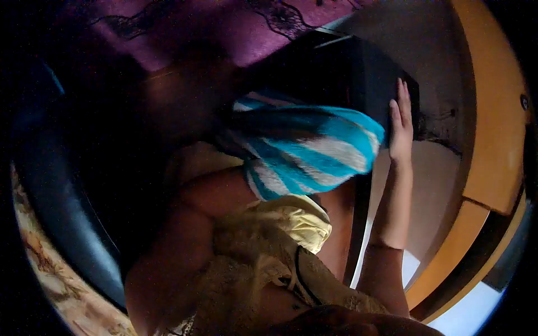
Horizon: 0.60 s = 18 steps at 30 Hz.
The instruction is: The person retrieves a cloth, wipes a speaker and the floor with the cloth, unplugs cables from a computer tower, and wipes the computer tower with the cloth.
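Note:
A blue-and-white striped towel [319,143] is bunched around my left hand, and its cloth hides the fingers. My left forearm [221,190] runs into the towel's lower edge. Beyond the cloth stands a large black object [314,67] with a flat side, perhaps a television or monitor; deep shadow hides its details. Against its right edge lies my right hand [400,126], open, with the fingers stretched out and flat. The towel is up close to the black object's face, but whether it touches cannot be made out.
Orange-brown wooden furniture [499,112] curves along the right. Dark cables [440,126] hang behind the black object. Purple patterned fabric [190,28] spans the top. A shiny dark padded edge [84,224] and a floral surface [61,285] are at left. Much of the left is dark.

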{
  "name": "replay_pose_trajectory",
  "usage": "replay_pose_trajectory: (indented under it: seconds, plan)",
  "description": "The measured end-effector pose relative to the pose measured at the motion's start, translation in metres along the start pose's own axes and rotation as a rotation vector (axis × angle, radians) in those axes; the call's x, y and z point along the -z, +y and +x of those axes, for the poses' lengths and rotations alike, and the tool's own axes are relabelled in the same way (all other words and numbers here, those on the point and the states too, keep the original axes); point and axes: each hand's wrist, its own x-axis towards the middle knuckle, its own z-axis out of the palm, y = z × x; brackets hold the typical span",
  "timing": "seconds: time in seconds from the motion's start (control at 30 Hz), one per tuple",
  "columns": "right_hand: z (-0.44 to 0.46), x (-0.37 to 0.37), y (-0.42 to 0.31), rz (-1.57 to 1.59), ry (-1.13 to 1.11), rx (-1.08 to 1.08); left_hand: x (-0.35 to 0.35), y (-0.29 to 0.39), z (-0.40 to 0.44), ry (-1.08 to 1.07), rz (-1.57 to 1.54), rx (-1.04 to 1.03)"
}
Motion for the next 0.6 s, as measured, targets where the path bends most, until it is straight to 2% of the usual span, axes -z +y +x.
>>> replay_pose_trajectory:
  seconds: [0.27,0.33,0.47,0.6]
  plan:
    - [0.006,0.003,-0.006,-0.026,-0.019,0.025,0.004,-0.006,0.005,0.023,-0.007,0.013]
    - [0.011,-0.009,0.029,-0.010,-0.045,-0.018,-0.020,-0.018,0.020,0.020,0.000,0.019]
    - [0.006,-0.006,0.016,-0.005,-0.031,-0.062,-0.020,-0.051,0.049,0.062,0.045,0.043]
    - [0.006,-0.004,0.015,0.004,-0.039,-0.017,-0.011,-0.081,0.084,0.080,0.064,0.068]
